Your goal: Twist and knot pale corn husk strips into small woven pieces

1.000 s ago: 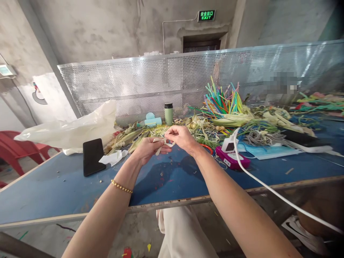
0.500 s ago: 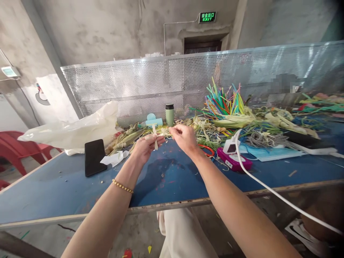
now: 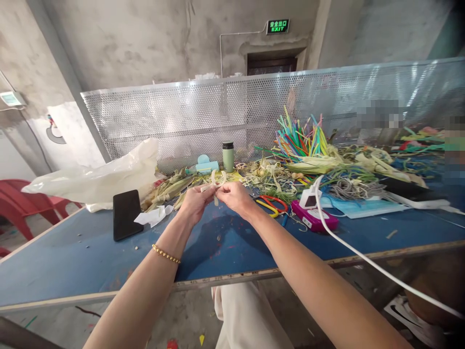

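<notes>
Pale corn husk strips (image 3: 213, 177) stick up and hang down from between my two hands, above the blue table (image 3: 232, 252). My left hand (image 3: 196, 199) pinches the strips from the left, a gold bead bracelet (image 3: 166, 253) on its wrist. Close against it, my right hand (image 3: 234, 196) is closed with thumb and fingers on the same strips. How the strips cross is partly hidden by the fingers. Behind the hands lies a heap of loose husk pieces (image 3: 267, 169), with a green bottle (image 3: 228, 157) standing among them.
A black phone (image 3: 127, 214) and torn white paper (image 3: 154, 216) lie at left, near a plastic bag (image 3: 101, 177). At right are scissors with red and yellow handles (image 3: 273, 203), a magenta box (image 3: 316, 216), a white cable (image 3: 358, 250) and colourful stems (image 3: 300, 138).
My right hand has come left and down to meet the left hand at the husk strips. The scissors' yellow handle now shows beside my right forearm.
</notes>
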### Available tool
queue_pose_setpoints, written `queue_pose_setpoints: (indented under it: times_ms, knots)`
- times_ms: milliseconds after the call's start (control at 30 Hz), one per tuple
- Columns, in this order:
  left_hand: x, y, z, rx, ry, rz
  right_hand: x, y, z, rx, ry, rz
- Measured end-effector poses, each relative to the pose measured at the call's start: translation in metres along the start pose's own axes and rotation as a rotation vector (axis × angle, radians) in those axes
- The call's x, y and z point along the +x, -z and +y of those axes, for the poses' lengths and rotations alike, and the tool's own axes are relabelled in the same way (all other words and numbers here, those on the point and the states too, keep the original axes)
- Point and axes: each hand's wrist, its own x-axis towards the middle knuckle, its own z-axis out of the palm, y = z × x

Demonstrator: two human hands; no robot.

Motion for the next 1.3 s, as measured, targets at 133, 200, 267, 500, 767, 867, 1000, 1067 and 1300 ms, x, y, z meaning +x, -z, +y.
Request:
queue_pose_setpoints:
  times_ms: [133,200,267,500,767,867,1000,1067,1300]
  knots:
    - [0.001,0.0,-0.001,-0.009,-0.029,0.01,0.001,0.003,-0.004,-0.062,-0.008,0.006]
    - [0.001,0.0,-0.001,-0.02,-0.029,0.028,0.001,0.004,-0.005,-0.097,-0.011,0.014]
    - [0.002,0.0,-0.001,-0.025,-0.021,0.047,0.002,0.004,-0.004,-0.127,-0.014,0.023]
    - [0.005,0.002,-0.005,-0.048,-0.035,0.091,0.002,0.001,-0.003,-0.18,-0.057,0.009]
    - [0.004,0.001,-0.006,-0.013,-0.042,0.077,0.006,0.004,-0.006,-0.292,-0.028,0.146]
    - [0.003,-0.001,-0.004,-0.001,-0.013,0.084,0.006,0.005,-0.006,-0.354,-0.035,0.158]
    - [0.002,-0.001,-0.001,0.045,0.024,0.096,0.005,0.005,-0.008,-0.384,-0.04,0.16]
    - [0.001,0.0,0.001,0.059,0.034,0.093,0.005,0.005,-0.009,-0.4,-0.046,0.169]
    - [0.0,0.001,0.005,0.065,0.048,0.072,0.006,0.003,-0.003,-0.362,-0.025,0.186]
